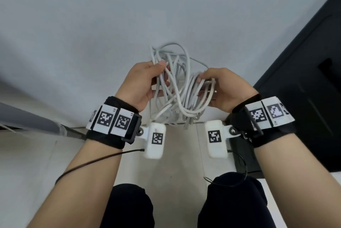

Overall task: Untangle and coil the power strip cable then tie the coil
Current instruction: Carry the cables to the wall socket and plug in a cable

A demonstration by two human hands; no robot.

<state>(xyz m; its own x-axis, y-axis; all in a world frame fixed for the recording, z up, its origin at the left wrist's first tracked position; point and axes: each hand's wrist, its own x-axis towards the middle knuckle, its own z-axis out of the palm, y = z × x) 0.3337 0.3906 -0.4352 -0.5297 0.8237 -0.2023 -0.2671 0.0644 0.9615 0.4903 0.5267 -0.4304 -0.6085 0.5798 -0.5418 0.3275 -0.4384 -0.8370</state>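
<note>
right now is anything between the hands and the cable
Nothing visible. The left hand and right hand both already grip the tangled white cable, held up between them.

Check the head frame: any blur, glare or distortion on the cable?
Head view: soft even light, no glare; white cable is pale against the grey table, far loops slightly soft; wide-angle bends the edges; left hand and right hand are sharp.
</note>
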